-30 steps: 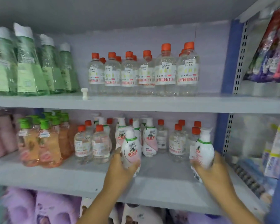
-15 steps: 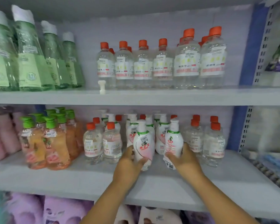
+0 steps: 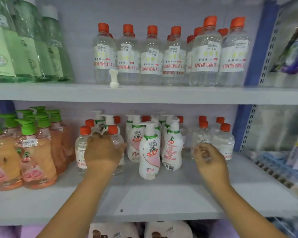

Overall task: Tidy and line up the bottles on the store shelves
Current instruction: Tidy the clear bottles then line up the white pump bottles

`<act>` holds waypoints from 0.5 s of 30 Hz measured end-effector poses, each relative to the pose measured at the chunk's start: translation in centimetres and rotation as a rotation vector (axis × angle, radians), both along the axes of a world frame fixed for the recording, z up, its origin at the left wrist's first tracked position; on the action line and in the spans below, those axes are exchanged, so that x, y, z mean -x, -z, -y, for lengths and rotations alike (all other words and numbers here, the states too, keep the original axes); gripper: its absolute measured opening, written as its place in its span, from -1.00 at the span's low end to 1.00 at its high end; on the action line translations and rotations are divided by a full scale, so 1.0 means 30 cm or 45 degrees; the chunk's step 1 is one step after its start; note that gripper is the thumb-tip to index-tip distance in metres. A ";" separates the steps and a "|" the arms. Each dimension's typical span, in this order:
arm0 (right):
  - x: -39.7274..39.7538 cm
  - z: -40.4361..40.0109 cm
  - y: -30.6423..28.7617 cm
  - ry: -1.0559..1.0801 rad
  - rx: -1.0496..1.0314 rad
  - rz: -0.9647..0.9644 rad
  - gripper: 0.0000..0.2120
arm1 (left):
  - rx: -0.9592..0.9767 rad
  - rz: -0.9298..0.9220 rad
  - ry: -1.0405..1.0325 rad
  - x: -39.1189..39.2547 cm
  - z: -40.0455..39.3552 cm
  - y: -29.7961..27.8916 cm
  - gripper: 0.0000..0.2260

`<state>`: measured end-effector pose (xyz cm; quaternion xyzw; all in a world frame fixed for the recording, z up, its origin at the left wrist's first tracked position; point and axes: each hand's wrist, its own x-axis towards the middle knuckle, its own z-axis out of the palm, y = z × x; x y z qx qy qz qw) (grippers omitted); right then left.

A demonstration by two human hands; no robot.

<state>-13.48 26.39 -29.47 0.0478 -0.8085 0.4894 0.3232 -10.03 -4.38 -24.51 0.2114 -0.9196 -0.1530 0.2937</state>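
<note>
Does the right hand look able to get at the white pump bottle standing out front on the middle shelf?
Probably yes. The white pump bottle stands forward of its row, with bare shelf between it and the right hand, which holds nothing.

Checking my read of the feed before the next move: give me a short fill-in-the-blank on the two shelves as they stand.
1. The clear bottles on the upper shelf have ____ caps.
2. The peach bottles on the middle shelf have ____ pump tops.
3. The left hand rests on a clear ____-capped bottle.
4. The front white pump bottle stands ____ the two hands.

Missing: orange; green; orange; between
</note>
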 end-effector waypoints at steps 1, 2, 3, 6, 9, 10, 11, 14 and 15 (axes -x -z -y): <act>-0.004 -0.036 -0.022 0.137 0.038 -0.143 -0.87 | -0.004 -0.036 0.018 0.000 -0.007 0.010 -0.34; 0.003 -0.078 -0.045 0.269 0.051 -0.220 -0.81 | -0.022 -0.053 0.057 -0.005 -0.014 0.024 -0.34; 0.026 -0.126 -0.065 0.378 0.052 -0.213 -0.71 | -0.075 -0.085 0.132 -0.007 -0.020 0.042 -0.37; 0.102 -0.232 -0.108 0.457 -0.023 0.098 -0.35 | -0.389 -0.304 0.447 -0.038 -0.050 0.096 -0.50; 0.136 -0.263 -0.084 0.177 0.038 0.345 -0.52 | -0.600 -0.361 0.570 -0.073 -0.068 0.138 -0.38; 0.145 -0.273 -0.067 0.127 0.021 0.396 -0.53 | -0.674 -0.320 0.598 -0.094 -0.076 0.142 -0.30; 0.150 -0.282 -0.054 0.111 0.002 0.424 -0.47 | -0.749 -0.277 0.650 -0.116 -0.084 0.146 -0.24; 0.147 -0.301 -0.043 0.045 0.010 0.450 -0.38 | -0.872 -0.248 0.747 -0.167 -0.089 0.169 -0.12; 0.114 -0.292 -0.047 0.003 0.018 0.445 -0.44 | -0.882 -0.238 0.763 -0.181 -0.091 0.172 -0.13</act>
